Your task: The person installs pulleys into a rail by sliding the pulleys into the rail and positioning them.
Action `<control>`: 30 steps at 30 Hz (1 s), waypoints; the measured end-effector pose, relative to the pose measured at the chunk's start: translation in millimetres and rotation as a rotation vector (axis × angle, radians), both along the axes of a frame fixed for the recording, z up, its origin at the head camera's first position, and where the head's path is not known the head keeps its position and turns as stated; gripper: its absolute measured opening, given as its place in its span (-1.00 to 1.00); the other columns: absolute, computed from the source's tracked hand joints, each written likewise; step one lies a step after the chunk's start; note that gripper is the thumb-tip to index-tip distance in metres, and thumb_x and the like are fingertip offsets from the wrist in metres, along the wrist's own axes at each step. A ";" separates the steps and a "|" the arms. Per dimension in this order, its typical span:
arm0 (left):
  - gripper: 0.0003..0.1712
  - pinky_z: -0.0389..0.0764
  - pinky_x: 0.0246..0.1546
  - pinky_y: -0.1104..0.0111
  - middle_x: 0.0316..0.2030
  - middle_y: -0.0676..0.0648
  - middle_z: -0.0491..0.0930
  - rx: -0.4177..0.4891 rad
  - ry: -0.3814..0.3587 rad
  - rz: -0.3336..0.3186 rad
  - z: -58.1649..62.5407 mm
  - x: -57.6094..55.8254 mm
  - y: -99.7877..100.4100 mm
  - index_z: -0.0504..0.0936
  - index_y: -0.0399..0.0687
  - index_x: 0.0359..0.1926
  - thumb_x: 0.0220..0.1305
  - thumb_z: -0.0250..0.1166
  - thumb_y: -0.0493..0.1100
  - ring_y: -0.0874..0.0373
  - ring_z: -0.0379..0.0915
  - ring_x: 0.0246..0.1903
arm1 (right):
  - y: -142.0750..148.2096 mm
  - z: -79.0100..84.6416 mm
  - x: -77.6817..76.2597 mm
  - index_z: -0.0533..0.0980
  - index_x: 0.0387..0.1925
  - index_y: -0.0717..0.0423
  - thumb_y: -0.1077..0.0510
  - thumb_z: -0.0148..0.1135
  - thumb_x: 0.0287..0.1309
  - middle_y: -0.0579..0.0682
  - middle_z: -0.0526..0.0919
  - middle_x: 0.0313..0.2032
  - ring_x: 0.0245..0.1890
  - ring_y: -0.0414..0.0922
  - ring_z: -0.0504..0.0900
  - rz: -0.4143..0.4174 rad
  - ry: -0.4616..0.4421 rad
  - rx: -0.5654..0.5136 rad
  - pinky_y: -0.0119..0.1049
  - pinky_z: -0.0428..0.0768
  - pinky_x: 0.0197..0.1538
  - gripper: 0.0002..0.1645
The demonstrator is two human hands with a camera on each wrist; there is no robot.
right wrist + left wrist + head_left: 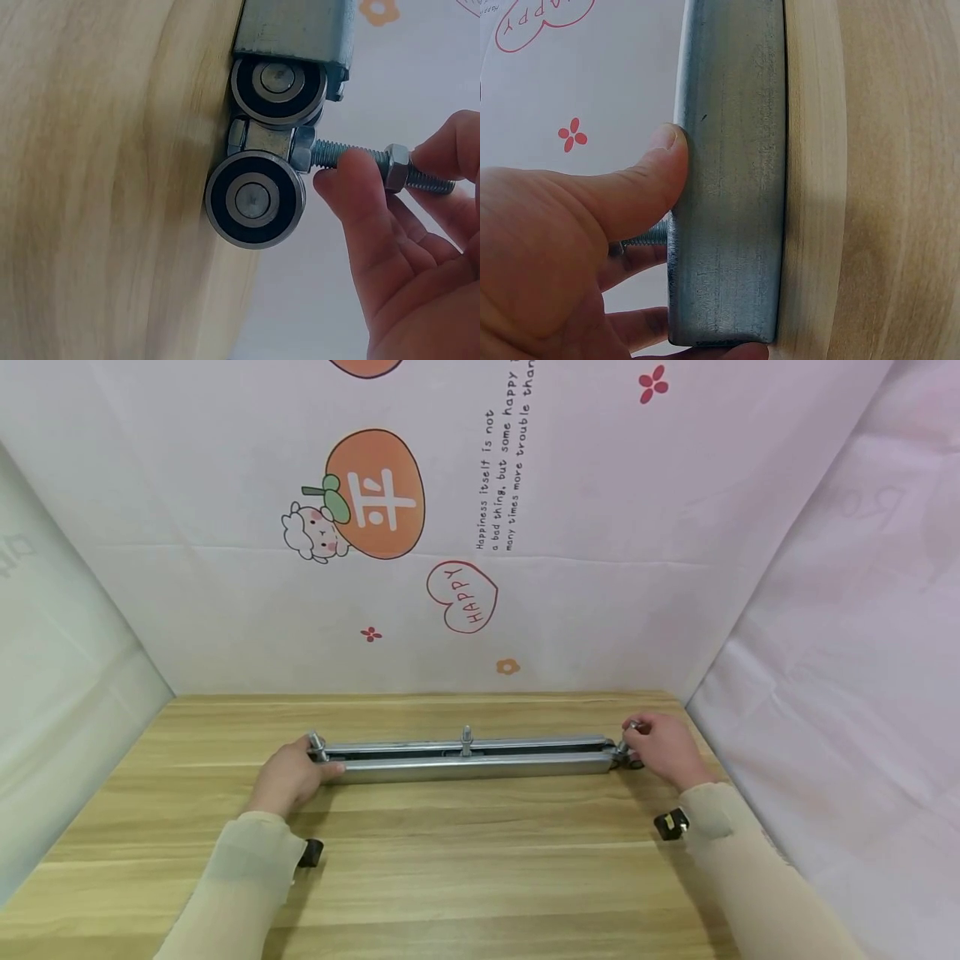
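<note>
A silver metal channel rail (480, 768) lies lengthwise on the table, its slot facing up. My left hand (288, 774) grips the rail's left end, the thumb along its top edge and fingers around the end. At the right end, my right hand (663, 745) pinches the threaded bolt (328, 153) of a roller trolley. One wheel (279, 81) of this trolley sits at the rail's mouth, partly inside; another wheel (253, 200) is outside on the wood. Two more upright bolts rise from the slot, one at the middle (467, 739) and one (317, 745) beside my left hand.
The wood-grain table (480, 877) extends in front of the rail. Behind it stands a white printed cloth backdrop (585, 635), with white cloth sides at left (67, 635) and right (847, 693). Black wrist devices show below both sleeves.
</note>
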State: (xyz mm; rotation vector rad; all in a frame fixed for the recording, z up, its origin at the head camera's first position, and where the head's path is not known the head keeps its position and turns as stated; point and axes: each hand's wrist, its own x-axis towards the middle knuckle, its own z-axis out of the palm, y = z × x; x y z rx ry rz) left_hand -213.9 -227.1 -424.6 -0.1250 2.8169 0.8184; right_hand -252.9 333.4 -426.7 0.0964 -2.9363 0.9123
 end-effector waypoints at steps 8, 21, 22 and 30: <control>0.02 0.31 0.16 -0.25 0.24 -0.58 0.29 0.000 0.000 0.000 1.5 0.4 0.5 0.12 -0.55 0.41 0.35 0.28 0.20 -0.51 0.22 0.22 | 0.4 -1.7 -2.2 0.57 0.04 0.27 0.12 0.03 0.33 0.06 0.70 -0.28 -0.43 -0.08 0.68 -0.001 -0.019 -0.031 -0.19 0.56 -0.38 -0.61; -0.02 0.32 0.15 -0.25 0.21 -0.57 0.34 -0.008 0.018 -0.006 -0.2 0.6 0.1 0.17 -0.54 0.38 0.34 0.28 0.20 -0.51 0.25 0.20 | -0.2 -3.9 0.8 0.59 -0.05 0.23 0.12 0.08 0.32 0.08 0.70 -0.28 -0.40 -0.05 0.72 -0.016 -0.001 -0.069 -0.22 0.60 -0.34 -0.68; -0.02 0.32 0.15 -0.25 0.21 -0.57 0.34 -0.008 0.020 -0.007 -0.3 0.6 0.1 0.18 -0.54 0.38 0.34 0.28 0.20 -0.50 0.26 0.19 | 0.4 -4.5 0.7 0.58 -0.04 0.23 0.12 0.08 0.32 0.09 0.70 -0.26 -0.40 -0.05 0.72 -0.013 -0.003 -0.073 -0.23 0.61 -0.34 -0.67; 0.01 0.31 0.16 -0.26 0.22 -0.58 0.32 -0.007 0.020 -0.002 -0.5 0.5 0.3 0.14 -0.55 0.40 0.35 0.28 0.20 -0.51 0.24 0.20 | -4.1 -4.1 0.4 0.59 -0.04 0.24 0.12 0.11 0.35 0.12 0.69 -0.22 -0.40 -0.04 0.73 -0.002 -0.018 -0.127 -0.24 0.62 -0.35 -0.70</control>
